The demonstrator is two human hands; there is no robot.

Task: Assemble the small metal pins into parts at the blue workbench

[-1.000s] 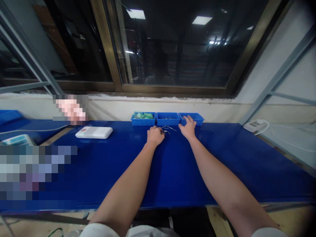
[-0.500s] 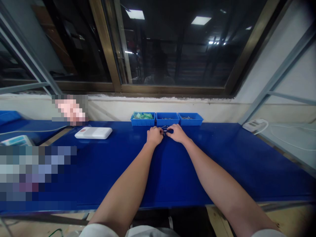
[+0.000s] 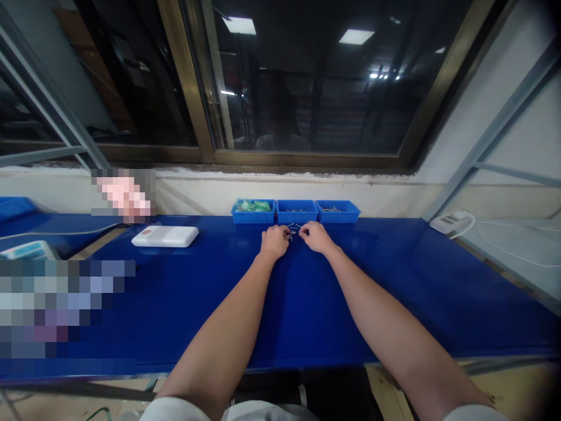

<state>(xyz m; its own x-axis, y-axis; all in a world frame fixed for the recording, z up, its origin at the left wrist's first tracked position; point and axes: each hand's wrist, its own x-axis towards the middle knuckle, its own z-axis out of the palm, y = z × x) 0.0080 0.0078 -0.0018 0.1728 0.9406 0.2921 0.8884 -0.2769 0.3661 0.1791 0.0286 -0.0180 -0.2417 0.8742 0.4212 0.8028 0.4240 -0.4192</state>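
Both of my hands are low over the blue tabletop (image 3: 302, 304), just in front of three small blue bins. My left hand (image 3: 275, 241) has its fingers curled together, and small shiny metal pieces (image 3: 292, 233) show at its fingertips; whether they are held or lie on the table is hard to tell. Opposite it, a short gap away, my right hand (image 3: 316, 238) has thumb and forefinger pinched. A thin metal pin-like piece (image 3: 298, 225) shows at those fingertips. The pieces are too small to name exactly.
The left bin (image 3: 253, 218) holds green-and-white packets; the middle bin (image 3: 297, 217) and right bin (image 3: 337, 217) hold small metal parts. A white power bank-like box (image 3: 165, 236) lies to the left. A white power strip (image 3: 450, 222) with a cable sits at right.
My right hand has drawn slightly to the right, its thumb and forefinger closing together. The gap between my hands is wider. My left hand has barely moved.
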